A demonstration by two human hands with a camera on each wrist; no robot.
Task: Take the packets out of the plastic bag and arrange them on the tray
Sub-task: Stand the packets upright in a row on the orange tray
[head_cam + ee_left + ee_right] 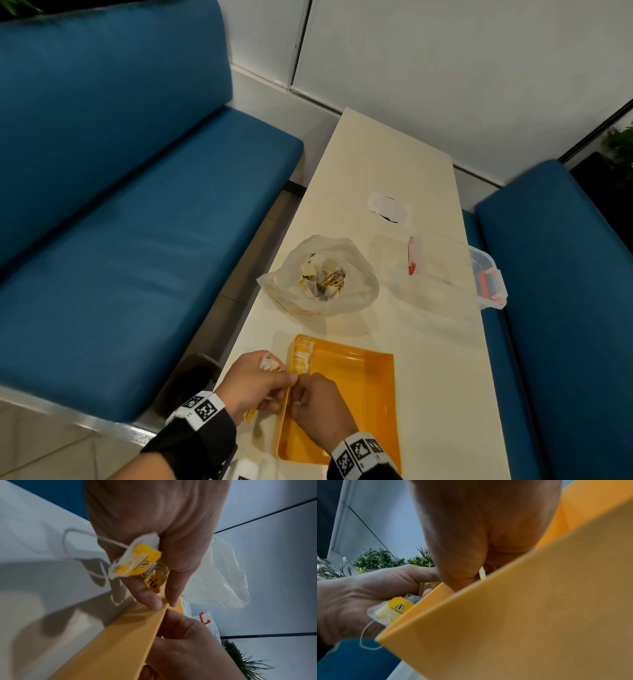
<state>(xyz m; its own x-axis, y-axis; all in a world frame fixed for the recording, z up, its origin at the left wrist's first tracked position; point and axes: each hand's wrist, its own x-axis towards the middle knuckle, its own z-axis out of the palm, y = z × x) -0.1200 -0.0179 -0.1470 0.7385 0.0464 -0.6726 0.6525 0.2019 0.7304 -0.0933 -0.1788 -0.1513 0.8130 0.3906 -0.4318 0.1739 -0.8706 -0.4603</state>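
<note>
A yellow tray lies at the near end of the cream table. A short row of yellow-and-white tea packets stands in its far left corner. My left hand hovers just outside the tray's left rim and grips a bunch of tea packets with yellow tags, their strings dangling. My right hand is inside the tray against that rim, fingers curled, pinching a small packet. Beyond the tray sits the open plastic bag with several packets inside.
A clear plastic container with orange clasps stands right of the bag. A white slip with a purple mark lies farther back. Blue benches flank the narrow table on both sides. The left table edge runs close to my left hand.
</note>
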